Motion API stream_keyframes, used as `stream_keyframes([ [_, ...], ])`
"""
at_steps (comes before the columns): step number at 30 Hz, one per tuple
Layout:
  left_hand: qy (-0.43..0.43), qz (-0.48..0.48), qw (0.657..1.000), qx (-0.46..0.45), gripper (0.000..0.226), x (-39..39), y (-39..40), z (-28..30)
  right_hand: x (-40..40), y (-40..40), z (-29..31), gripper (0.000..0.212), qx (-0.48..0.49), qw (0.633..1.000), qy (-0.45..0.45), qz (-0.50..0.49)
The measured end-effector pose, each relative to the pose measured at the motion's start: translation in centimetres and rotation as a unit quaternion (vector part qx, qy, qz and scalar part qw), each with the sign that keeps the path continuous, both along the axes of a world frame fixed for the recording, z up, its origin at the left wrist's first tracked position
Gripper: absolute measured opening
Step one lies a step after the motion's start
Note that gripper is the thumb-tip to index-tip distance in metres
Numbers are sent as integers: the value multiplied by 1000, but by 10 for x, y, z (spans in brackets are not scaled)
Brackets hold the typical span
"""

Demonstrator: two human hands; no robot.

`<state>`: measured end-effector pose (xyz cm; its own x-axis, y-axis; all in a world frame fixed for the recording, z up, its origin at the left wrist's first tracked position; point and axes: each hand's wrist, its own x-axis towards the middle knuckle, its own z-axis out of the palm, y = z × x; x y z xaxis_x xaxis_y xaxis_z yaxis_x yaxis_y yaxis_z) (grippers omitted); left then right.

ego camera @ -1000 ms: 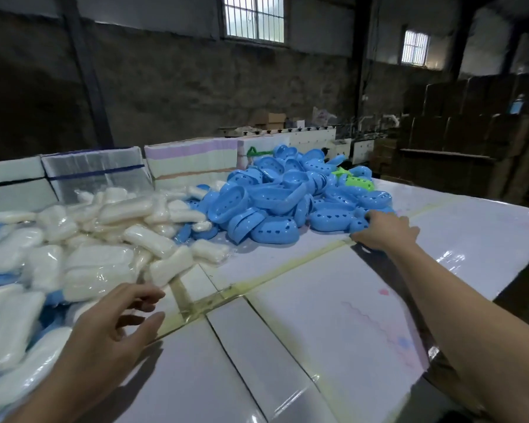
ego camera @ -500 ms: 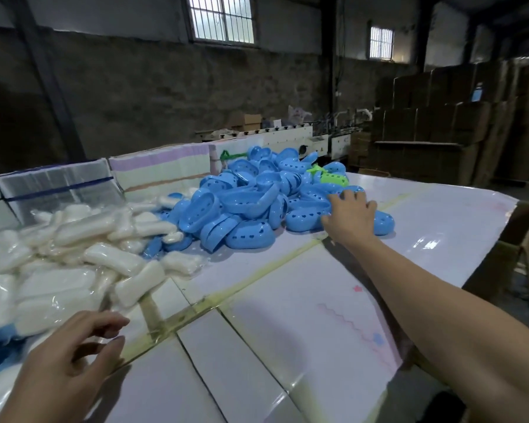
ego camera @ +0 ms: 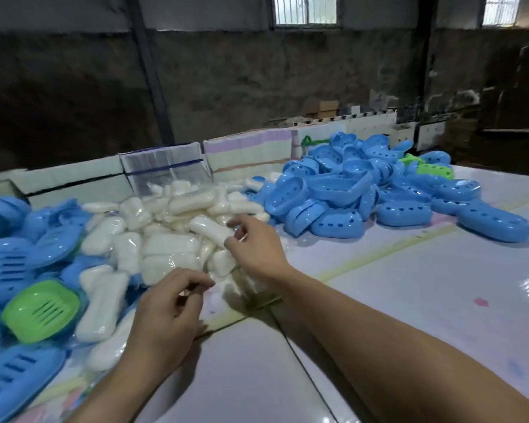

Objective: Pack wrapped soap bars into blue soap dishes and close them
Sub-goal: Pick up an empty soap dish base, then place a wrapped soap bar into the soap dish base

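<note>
Clear film wraps each white soap bar (ego camera: 209, 228), so I'd judge them slick and crinkly on the outside, firm and fairly light underneath, best taken across the narrow waist or by a loose end of wrap rather than flat on the glossy face. The bars lie heaped on the tabletop (ego camera: 409, 300), between a left-hand spread of dish halves (ego camera: 16, 264) and the larger pile of blue soap dishes (ego camera: 348, 196) at the far right. The right hand (ego camera: 254, 248) reaches into the near edge of the heap, fingertips touching one bar; whether that grip has closed on it I cannot tell. The left hand (ego camera: 165, 312) hovers just before the pile, fingers loosely curled, holding nothing visible.
</note>
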<state>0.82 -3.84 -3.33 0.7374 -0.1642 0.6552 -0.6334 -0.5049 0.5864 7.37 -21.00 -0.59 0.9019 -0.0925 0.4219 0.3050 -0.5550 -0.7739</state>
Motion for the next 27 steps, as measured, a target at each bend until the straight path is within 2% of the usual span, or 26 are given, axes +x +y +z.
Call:
stream_keyframes([
  [3,2,23,1000,14,30,4,5,6,-8,8,-11,30,-115,990,-14,78],
  [7,-15,79,996,48,19,6,16,12,-13,3,-10,25,-138,982,-4,129],
  [10,-16,159,985,68,20,14,37,25,-16,0,-8,26,-119,983,-8,142],
  [13,57,248,966,39,27,23,70,43,-17,-1,-8,28,-110,983,-9,150],
  [18,199,363,891,184,62,33,117,51,-19,-2,-9,30,-93,982,1,161],
  [21,231,425,847,223,56,36,135,50,-19,-3,-10,28,-97,981,6,166],
  [23,250,426,836,239,51,36,139,47,-19,-3,-10,27,-108,980,4,164],
  [27,260,397,843,252,50,36,138,42,-17,-3,-12,27,-119,979,11,165],
])
